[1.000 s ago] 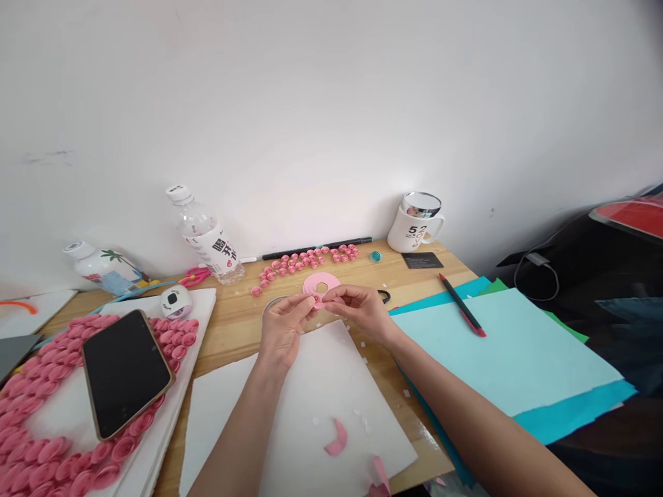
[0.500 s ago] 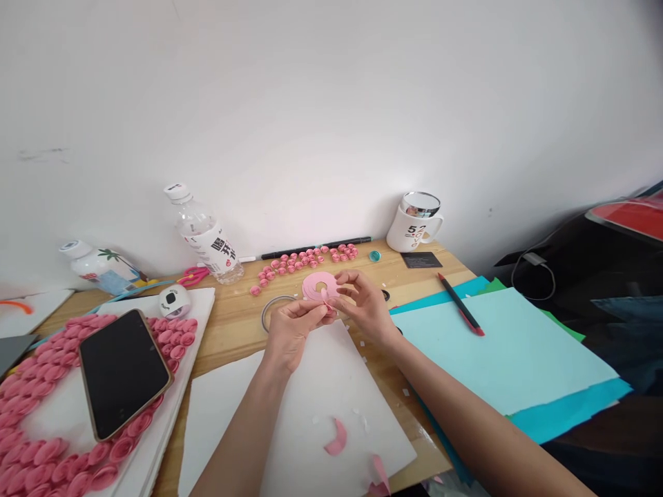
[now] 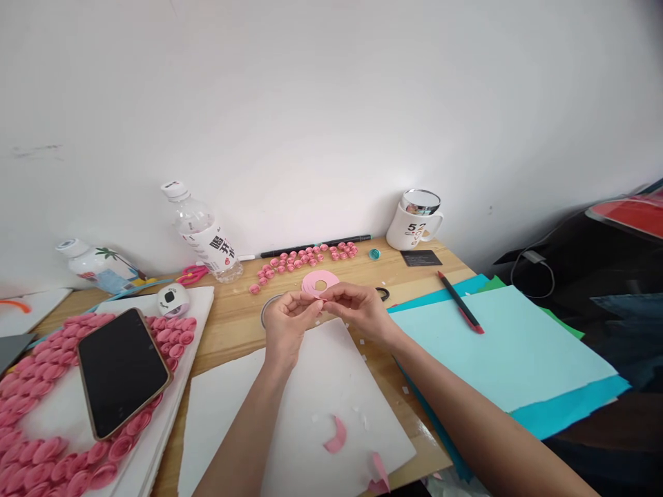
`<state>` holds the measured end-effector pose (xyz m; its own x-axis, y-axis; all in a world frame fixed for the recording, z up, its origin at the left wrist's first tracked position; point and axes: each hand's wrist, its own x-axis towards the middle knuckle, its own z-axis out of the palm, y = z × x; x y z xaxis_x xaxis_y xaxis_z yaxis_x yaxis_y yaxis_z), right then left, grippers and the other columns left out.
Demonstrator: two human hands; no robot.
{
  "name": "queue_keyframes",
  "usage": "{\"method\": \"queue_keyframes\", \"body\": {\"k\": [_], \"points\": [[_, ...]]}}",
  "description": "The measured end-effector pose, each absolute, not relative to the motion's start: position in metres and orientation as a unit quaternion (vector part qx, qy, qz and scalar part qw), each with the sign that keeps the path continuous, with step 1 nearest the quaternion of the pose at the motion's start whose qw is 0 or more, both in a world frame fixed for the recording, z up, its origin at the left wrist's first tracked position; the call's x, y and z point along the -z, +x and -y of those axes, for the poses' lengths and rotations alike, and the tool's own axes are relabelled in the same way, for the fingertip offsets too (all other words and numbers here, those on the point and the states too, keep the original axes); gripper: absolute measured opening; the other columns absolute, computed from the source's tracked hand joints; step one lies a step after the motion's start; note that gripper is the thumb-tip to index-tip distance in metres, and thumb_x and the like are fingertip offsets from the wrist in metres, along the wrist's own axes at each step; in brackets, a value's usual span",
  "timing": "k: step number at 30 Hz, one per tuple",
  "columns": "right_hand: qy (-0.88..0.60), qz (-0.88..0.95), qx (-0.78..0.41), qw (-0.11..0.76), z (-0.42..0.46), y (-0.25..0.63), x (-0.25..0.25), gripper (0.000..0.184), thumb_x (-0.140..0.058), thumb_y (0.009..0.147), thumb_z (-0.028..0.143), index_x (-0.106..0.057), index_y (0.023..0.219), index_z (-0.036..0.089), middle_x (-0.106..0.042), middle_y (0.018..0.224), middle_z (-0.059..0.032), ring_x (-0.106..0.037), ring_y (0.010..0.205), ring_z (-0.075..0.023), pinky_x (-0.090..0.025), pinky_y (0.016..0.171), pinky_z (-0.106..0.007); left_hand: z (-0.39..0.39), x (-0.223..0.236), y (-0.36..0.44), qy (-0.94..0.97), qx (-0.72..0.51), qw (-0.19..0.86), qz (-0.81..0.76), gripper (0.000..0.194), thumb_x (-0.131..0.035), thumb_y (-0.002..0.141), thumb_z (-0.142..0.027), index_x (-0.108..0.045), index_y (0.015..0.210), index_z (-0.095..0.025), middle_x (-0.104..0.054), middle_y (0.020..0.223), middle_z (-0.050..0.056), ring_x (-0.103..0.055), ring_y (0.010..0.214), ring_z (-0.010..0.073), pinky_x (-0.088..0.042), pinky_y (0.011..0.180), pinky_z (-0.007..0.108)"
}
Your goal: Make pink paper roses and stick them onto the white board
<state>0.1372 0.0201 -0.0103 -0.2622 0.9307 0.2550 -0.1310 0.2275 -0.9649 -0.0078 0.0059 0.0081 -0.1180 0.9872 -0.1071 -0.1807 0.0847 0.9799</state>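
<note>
My left hand [image 3: 289, 321] and my right hand [image 3: 360, 310] meet above the top edge of a white board [image 3: 326, 386]. Between their fingertips they pinch a small pink paper strip [image 3: 323, 301], mostly covered by the fingers. Just behind the hands lies a stack of pink paper rings [image 3: 312, 281], cut as spirals. Rows of small rolled pink paper roses [image 3: 298, 261] sit farther back. A curved pink paper scrap [image 3: 336, 435] rests on the board, with another pink scrap [image 3: 380, 473] at its lower edge.
At left, a phone [image 3: 124, 373] lies on a board covered with pink paper roses [image 3: 52, 373]. A water bottle [image 3: 207, 235] and a mug [image 3: 414, 224] stand by the wall. On the right, a pen [image 3: 460, 304] lies on blue paper sheets [image 3: 507, 352]. A grey tape ring [image 3: 266, 307] is partly behind my left hand.
My right hand's fingers have folded down and in against the left fingertips. The pink strip that stuck up between them is now mostly hidden.
</note>
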Motion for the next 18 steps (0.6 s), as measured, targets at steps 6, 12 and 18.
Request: {"method": "queue_keyframes", "body": {"k": [6,12,18], "points": [[-0.369,0.53,-0.568,0.51,-0.022,0.139,0.01,0.02,-0.075,0.064,0.033,-0.071,0.079,0.02,-0.066,0.072,-0.001,-0.055,0.062,-0.0113,-0.046,0.06,-0.027,-0.01,-0.006,-0.014,0.474,-0.54,0.453,-0.528,0.029,-0.076,0.056,-0.031,-0.069,0.081,-0.018,-0.068,0.08,0.003,-0.061,0.069,0.0138,-0.047,0.06,0.023],[-0.381,0.513,-0.583,0.502,-0.023,0.14,0.008,0.014,-0.074,0.064,0.03,-0.072,0.074,0.021,-0.067,0.071,-0.0005,-0.056,0.063,-0.0119,-0.047,0.06,-0.028,-0.013,-0.008,-0.023,0.514,-0.537,0.452,-0.493,0.024,-0.066,0.069,-0.038,-0.073,0.084,-0.021,-0.071,0.088,0.007,-0.062,0.092,0.0231,-0.046,0.085,0.033],[-0.367,0.525,-0.582,0.501,-0.021,0.138,0.007,0.017,-0.074,0.064,0.032,-0.072,0.076,0.021,-0.067,0.07,-0.0006,-0.056,0.06,-0.0116,-0.047,0.06,-0.028,-0.011,-0.009,-0.021,0.515,-0.489,0.492,-0.503,0.022,-0.072,0.062,-0.037,-0.074,0.076,-0.019,-0.072,0.08,0.006,-0.064,0.079,0.021,-0.048,0.078,0.031]]}}
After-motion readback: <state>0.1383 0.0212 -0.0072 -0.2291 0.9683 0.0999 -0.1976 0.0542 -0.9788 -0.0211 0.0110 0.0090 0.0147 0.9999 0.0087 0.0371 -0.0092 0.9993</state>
